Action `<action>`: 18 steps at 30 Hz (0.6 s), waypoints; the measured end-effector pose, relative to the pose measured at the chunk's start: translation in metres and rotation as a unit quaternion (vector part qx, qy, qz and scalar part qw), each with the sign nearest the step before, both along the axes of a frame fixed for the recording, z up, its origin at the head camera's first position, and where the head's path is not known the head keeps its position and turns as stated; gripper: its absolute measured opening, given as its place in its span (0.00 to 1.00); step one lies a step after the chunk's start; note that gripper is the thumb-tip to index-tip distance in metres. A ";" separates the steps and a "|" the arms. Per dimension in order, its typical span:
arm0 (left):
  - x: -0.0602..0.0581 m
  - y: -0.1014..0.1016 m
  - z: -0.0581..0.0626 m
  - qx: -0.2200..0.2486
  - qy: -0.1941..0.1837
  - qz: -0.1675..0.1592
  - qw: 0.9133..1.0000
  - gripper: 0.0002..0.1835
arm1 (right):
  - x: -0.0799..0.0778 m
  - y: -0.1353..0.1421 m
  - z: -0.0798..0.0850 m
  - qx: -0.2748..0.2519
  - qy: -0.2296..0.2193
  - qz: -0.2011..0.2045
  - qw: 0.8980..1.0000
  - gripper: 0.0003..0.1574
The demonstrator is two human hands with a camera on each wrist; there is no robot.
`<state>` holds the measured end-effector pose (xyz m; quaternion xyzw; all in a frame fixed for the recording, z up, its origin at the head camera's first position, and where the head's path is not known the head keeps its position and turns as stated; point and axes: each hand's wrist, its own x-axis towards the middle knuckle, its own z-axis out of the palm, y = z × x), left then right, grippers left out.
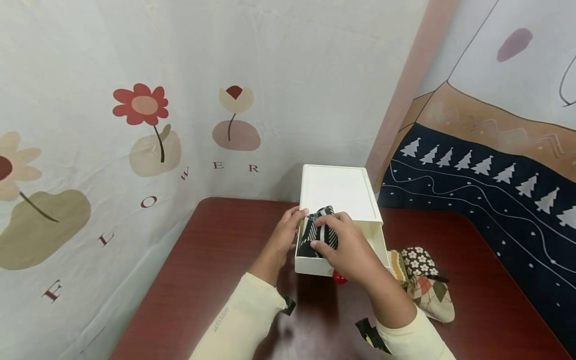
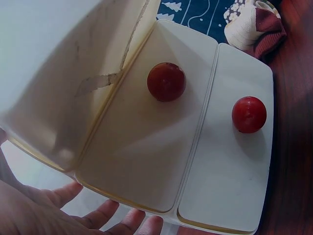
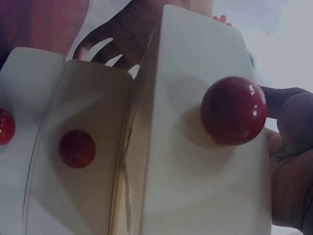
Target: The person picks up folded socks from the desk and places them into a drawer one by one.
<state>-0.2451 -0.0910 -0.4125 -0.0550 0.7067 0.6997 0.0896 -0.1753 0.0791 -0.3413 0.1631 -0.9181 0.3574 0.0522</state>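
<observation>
A white drawer box (image 1: 340, 192) stands on the table with its top drawer (image 1: 312, 267) pulled out. Folded black-and-white striped socks (image 1: 308, 246) lie at the left side of that drawer. My right hand (image 1: 350, 246) reaches in from above and pinches the socks between thumb and fingers. At the box's left side is my left hand (image 1: 282, 235), its thumb near the drawer's rim. The left wrist view shows its fingers (image 2: 102, 214) stretched along the box's side. From the right wrist, the open drawer's red knob (image 3: 234, 111) shows close up; the socks are hidden there.
Patterned folded socks (image 1: 425, 280) lie on the table right of the box, partly behind my right forearm. Two lower drawers with red knobs (image 2: 167, 82) are closed. A printed cloth (image 1: 189, 100) hangs behind the dark red table (image 1: 234, 225).
</observation>
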 end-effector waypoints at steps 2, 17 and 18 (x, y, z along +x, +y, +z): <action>0.000 0.000 0.000 -0.001 -0.001 0.001 1.000 0.39 | 0.001 -0.002 0.001 0.017 -0.008 0.011 1.000 0.19; 0.001 0.002 -0.002 0.002 0.007 0.008 1.000 0.38 | -0.017 0.007 0.007 0.047 -0.093 0.104 0.989 0.15; 0.001 0.002 -0.002 0.001 0.007 0.008 1.000 0.39 | -0.017 0.008 0.007 0.048 -0.097 0.100 0.989 0.15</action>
